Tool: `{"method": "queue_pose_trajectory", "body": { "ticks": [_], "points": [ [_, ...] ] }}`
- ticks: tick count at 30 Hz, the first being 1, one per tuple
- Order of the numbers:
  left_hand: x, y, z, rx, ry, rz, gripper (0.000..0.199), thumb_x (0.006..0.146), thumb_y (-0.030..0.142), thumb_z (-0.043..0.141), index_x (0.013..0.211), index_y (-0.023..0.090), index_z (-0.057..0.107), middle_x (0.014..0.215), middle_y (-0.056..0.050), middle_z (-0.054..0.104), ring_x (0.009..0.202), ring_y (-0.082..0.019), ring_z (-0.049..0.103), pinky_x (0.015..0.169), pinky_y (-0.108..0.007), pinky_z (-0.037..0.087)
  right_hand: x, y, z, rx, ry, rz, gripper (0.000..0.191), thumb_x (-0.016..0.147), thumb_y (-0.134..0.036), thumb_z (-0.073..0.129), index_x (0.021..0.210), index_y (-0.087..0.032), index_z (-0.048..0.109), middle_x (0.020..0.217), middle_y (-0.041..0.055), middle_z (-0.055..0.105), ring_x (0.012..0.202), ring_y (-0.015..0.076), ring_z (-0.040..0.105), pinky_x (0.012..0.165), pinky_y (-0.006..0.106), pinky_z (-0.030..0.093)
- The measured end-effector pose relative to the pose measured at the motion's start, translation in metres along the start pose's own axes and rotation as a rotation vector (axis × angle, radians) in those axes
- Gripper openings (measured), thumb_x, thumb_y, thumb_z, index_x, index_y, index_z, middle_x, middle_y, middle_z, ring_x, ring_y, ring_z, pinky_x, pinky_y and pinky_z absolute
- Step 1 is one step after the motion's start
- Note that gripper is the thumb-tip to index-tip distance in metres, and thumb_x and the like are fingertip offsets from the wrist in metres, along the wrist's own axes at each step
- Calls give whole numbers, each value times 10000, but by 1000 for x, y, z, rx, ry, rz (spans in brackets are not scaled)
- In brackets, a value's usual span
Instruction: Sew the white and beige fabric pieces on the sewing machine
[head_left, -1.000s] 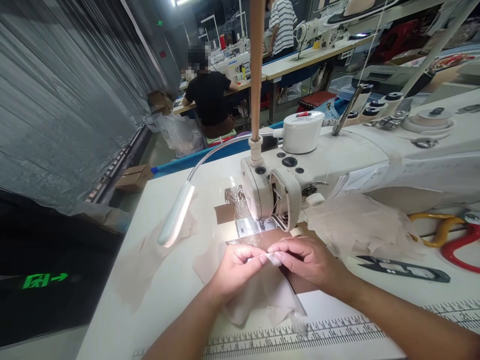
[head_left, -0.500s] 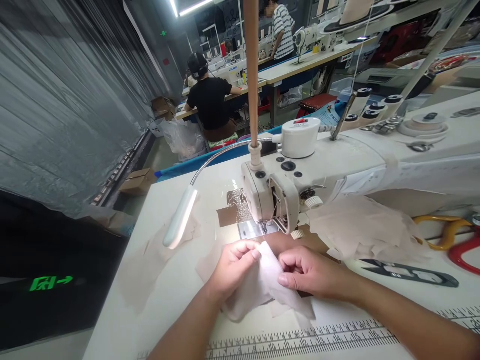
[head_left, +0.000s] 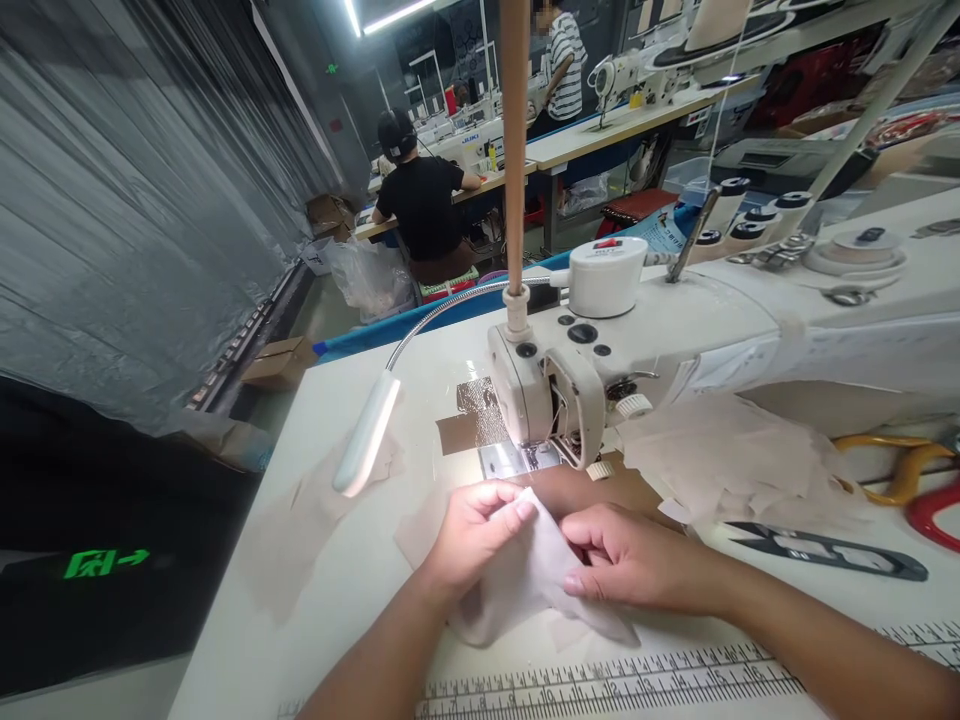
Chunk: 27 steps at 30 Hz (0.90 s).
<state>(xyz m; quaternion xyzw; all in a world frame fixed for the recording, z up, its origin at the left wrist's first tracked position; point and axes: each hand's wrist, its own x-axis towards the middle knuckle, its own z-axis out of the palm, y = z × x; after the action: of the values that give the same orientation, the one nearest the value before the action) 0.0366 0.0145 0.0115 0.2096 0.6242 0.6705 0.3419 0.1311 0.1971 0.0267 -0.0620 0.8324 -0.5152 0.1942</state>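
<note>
A pale, thin piece of fabric [head_left: 525, 585] hangs between my two hands, just in front of the sewing machine [head_left: 517, 390]. My left hand [head_left: 484, 535] pinches its top corner between thumb and forefinger, close below the needle area. Along the fabric's right edge, my right hand [head_left: 615, 555] grips it with thumb and curled fingers. The lower part of the cloth drapes onto the white table [head_left: 300, 600]. The presser foot sits beyond my fingertips, with no cloth visible under it.
Right of the machine head lies a pile of pale fabric pieces [head_left: 735, 455], with black thread snips [head_left: 829, 550] and yellow-handled scissors [head_left: 896, 470] beside it. A printed ruler [head_left: 600, 685] runs along the front edge. A lit lamp [head_left: 367, 435] bends over the left side. Two people work farther back.
My right hand has slid slightly down and right along the fabric edge, and the cloth is spread a little wider. My left hand keeps its pinch. The view has shifted slightly.
</note>
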Motion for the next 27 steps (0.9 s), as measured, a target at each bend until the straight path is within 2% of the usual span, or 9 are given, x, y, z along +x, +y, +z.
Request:
{"method": "queue_pose_trajectory", "body": {
  "ticks": [6, 9, 12, 14, 16, 19, 23, 27],
  "points": [
    [0, 0, -1, 18, 29, -17, 331, 794, 450, 691, 772, 120, 675, 691, -14, 625, 612, -109, 530, 597, -224, 429, -8, -2, -7, 32, -144, 126, 176, 689, -265, 629, 661, -194, 471, 609, -58, 427, 565, 98, 393, 462, 212, 237],
    [1, 0, -1, 25, 45, 16, 318, 803, 441, 686, 791, 123, 675, 708, -16, 622, 636, -111, 531, 614, -226, 432, -15, -7, -14, 116, -283, 89, 118, 709, -239, 604, 652, -194, 511, 580, -60, 452, 531, 92, 403, 457, 208, 244],
    [2, -2, -1, 33, 50, 30, 312, 806, 437, 683, 827, 125, 676, 740, -25, 626, 668, -119, 543, 640, -234, 444, -24, -10, -22, 171, -476, 54, 241, 812, -336, 551, 621, -189, 563, 526, -48, 490, 489, 97, 423, 465, 222, 276],
    [3, -4, -2, 60, 45, 32, 319, 823, 442, 661, 847, 124, 677, 759, -35, 634, 684, -131, 560, 653, -247, 460, -27, -9, -25, 118, -513, 86, 355, 822, -405, 562, 544, -189, 510, 511, -46, 499, 466, 92, 402, 456, 228, 276],
    [5, -6, -3, 151, 36, 68, 320, 863, 436, 609, 885, 125, 682, 792, -49, 648, 729, -153, 587, 698, -272, 482, -28, -4, -26, 11, -466, 115, 424, 801, -447, 595, 502, -194, 431, 491, -53, 488, 444, 86, 369, 438, 237, 249],
    [10, -7, -5, 428, 18, 203, 312, 897, 383, 561, 1077, 148, 658, 951, -80, 662, 889, -197, 608, 846, -339, 489, -26, 10, -26, -187, -272, 113, 480, 795, -473, 612, 504, -198, 346, 454, -64, 402, 440, 86, 313, 437, 259, 201],
    [8, 2, -11, 745, -9, 335, 433, 883, 313, 566, 1296, 193, 517, 1204, -119, 579, 1066, -235, 562, 923, -382, 484, -23, 25, -28, -306, -76, 118, 460, 830, -512, 563, 543, -195, 392, 510, -52, 370, 476, 96, 295, 454, 275, 187],
    [-14, 25, -10, 1067, 24, 325, 436, 891, 289, 522, 1318, 210, 480, 1325, -140, 498, 1175, -285, 503, 947, -439, 478, -21, 21, -31, -364, 50, 182, 454, 861, -497, 517, 545, -195, 394, 501, -41, 383, 474, 106, 326, 450, 279, 187]
  ]
}}
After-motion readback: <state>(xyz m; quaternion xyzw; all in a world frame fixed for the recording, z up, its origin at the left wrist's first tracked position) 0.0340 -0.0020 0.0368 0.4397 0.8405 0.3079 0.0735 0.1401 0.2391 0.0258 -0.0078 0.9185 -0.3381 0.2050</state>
